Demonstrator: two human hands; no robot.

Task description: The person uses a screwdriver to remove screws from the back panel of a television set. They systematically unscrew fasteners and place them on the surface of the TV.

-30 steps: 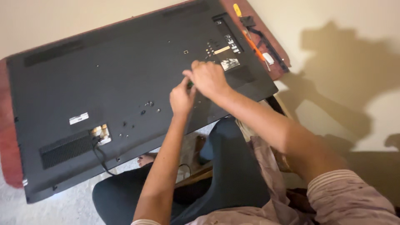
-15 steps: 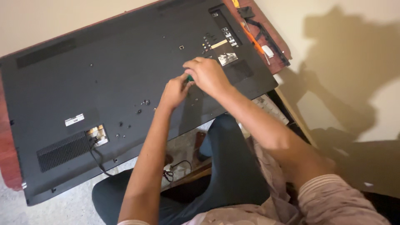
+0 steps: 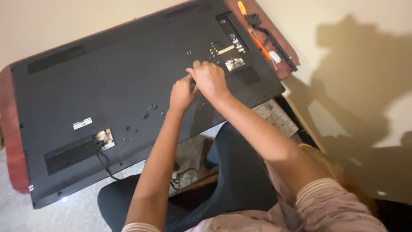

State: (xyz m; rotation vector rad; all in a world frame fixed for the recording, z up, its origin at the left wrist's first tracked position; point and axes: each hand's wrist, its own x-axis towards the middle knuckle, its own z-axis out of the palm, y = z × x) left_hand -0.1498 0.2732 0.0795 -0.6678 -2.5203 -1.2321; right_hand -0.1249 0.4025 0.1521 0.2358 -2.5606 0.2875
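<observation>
A large black flat-screen television (image 3: 107, 86) lies face down on a reddish table (image 3: 12, 163), back panel up. My left hand (image 3: 182, 93) rests on the panel right of its middle, fingertips pinched together and touching my right hand. My right hand (image 3: 210, 80) is curled knuckles-up just beside it, close to a silver sticker (image 3: 234, 64) and the port strip (image 3: 234, 41). Whatever sits between the fingers of either hand is hidden. A few loose screws (image 3: 150, 107) lie on the panel to the left of my left hand.
A black power cable (image 3: 105, 165) leaves a socket (image 3: 103, 138) by the vent grille (image 3: 71, 154) and hangs off the near edge. An orange-handled tool (image 3: 257, 41) and black tools (image 3: 277, 45) lie on the table's right strip. A pale keyboard (image 3: 277, 117) sits lower right.
Both hands stay at the same spot on the panel. My left hand's fingers have drawn closer to my right hand. The camera view has shifted slightly.
</observation>
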